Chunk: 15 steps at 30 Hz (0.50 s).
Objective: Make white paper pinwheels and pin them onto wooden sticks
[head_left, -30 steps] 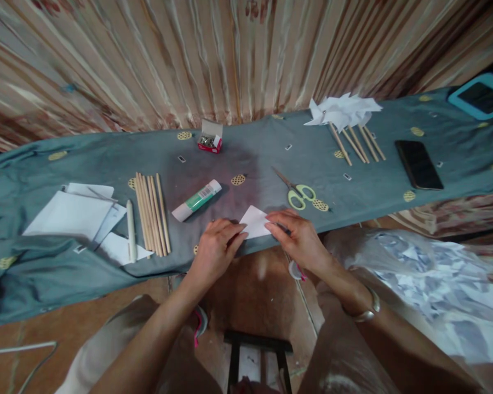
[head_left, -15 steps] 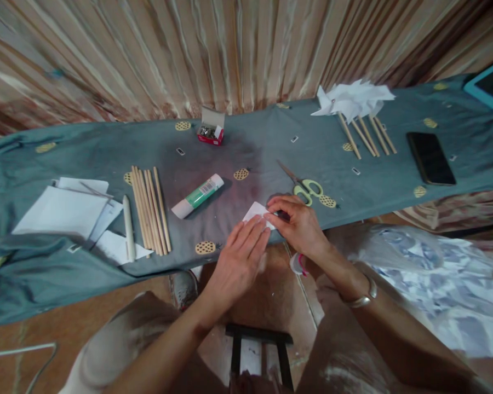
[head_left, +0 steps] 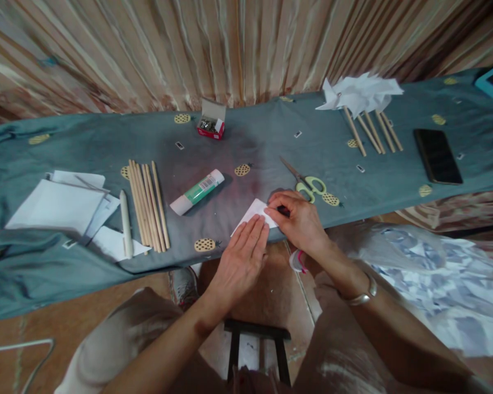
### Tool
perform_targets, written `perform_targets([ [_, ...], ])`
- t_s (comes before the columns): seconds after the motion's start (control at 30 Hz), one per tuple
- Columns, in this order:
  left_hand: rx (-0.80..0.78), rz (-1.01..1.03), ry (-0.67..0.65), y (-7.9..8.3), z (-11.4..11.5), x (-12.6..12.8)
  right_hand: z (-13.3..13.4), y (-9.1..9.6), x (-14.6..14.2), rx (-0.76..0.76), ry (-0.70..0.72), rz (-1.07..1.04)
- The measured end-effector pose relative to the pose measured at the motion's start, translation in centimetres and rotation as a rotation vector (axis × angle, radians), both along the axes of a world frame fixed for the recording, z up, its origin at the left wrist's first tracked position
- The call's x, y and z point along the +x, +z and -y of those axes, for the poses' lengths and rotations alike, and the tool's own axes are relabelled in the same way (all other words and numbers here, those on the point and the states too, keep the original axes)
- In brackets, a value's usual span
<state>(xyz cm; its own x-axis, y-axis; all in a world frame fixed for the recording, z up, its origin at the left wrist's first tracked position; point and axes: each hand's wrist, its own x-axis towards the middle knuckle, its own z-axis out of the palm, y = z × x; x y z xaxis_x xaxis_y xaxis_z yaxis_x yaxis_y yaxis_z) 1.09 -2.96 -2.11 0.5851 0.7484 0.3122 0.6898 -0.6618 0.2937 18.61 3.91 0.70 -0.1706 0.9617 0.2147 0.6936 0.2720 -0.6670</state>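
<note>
A small white piece of folded paper [head_left: 255, 210] lies at the table's front edge. My left hand [head_left: 243, 254] rests flat on its lower part, fingers stretched out side by side. At the paper's right corner, the thumb and bent fingers of my right hand [head_left: 298, 219] are closed on it. Just beyond that hand lie scissors with light green handles [head_left: 314, 186]. To the left is a green and white glue stick [head_left: 197, 191], lying on its side. Parts of the paper are hidden under both hands.
Wooden sticks [head_left: 148, 208], a white pen-like tool [head_left: 126, 224] and white paper sheets [head_left: 57, 205] lie left. A red box of metal pieces [head_left: 211, 128] stands behind. Paper pinwheels [head_left: 359, 94] and a phone [head_left: 437, 156] lie right. A bag of paper scraps [head_left: 439, 284] sits below.
My left hand has slid slightly down the paper, and more of the sheet shows above and left of the fingers. My right hand stays at the corner. The view has shifted a little.
</note>
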Motion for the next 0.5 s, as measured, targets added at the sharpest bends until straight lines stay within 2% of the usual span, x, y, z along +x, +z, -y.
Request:
perform_targets([
  [0.5, -0.040, 0.004, 0.005, 0.18, -0.18, 0.09, -0.39, -0.02, -0.05, 0.008, 0.023, 0.051],
])
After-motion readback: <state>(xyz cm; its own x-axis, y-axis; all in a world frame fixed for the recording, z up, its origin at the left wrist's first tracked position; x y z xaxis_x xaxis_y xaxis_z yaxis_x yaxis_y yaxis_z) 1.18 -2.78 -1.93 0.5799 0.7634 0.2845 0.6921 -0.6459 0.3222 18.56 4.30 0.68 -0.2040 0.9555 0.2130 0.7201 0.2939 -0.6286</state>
